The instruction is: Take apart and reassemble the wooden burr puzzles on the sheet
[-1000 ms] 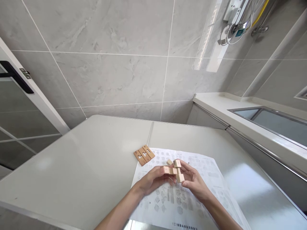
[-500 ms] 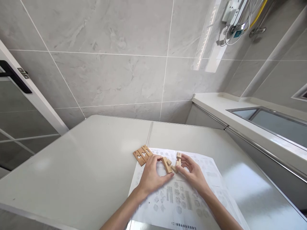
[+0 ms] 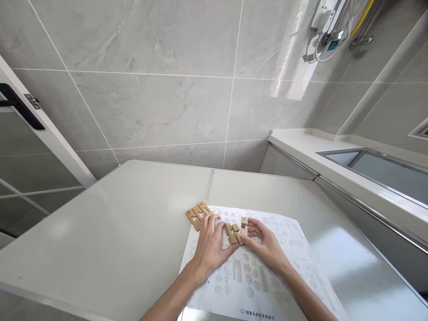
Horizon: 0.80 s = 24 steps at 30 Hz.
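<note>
Several small notched wooden puzzle pieces (image 3: 236,232) lie on a printed instruction sheet (image 3: 254,276) on the grey counter. My left hand (image 3: 210,245) rests flat on the sheet, fingers stretched, its fingertips against the left side of the pieces. My right hand (image 3: 264,243) is curled on the right side, thumb and fingers pinching one upright piece (image 3: 244,225). A second set of darker wooden slats (image 3: 198,214) lies just beyond my left fingertips at the sheet's far left corner.
The grey counter (image 3: 117,223) runs to a tiled wall behind. A raised ledge with a steel sink (image 3: 377,167) stands at the right. A door with a black handle (image 3: 20,109) is at the left. Cables and a socket hang at top right.
Both hands came down from holding the pieces in the air to the sheet. The pieces now lie on the paper, and my left hand has flattened beside them.
</note>
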Motion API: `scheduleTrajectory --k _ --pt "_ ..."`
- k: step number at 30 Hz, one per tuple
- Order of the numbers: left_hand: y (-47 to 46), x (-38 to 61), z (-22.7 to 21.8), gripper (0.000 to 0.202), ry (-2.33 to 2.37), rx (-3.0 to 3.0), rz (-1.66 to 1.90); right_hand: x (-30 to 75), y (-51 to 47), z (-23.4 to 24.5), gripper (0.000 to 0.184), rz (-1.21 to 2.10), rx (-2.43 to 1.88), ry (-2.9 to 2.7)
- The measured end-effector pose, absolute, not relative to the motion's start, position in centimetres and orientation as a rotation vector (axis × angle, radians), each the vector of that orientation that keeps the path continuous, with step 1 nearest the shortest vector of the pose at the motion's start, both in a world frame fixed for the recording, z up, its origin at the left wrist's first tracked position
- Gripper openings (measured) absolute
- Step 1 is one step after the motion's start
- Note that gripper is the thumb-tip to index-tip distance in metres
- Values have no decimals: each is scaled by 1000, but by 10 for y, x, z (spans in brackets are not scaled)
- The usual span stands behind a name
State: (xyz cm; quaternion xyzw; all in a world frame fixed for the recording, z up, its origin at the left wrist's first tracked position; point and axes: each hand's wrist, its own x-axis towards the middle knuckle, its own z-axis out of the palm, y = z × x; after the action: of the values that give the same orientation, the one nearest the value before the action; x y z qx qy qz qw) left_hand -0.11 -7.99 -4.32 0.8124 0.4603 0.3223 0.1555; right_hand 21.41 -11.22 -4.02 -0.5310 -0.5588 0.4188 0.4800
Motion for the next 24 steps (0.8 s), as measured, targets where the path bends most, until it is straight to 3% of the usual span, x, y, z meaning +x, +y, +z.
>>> scheduleTrajectory --k 11,24 --pt "-82 -1 -39 53 1326 2323 853 245 -103 -47 50 634 -1597 -1603" --pt "-83 0 -30 66 1106 2327 794 241 -110 -42 41 731 -1532 -1872"
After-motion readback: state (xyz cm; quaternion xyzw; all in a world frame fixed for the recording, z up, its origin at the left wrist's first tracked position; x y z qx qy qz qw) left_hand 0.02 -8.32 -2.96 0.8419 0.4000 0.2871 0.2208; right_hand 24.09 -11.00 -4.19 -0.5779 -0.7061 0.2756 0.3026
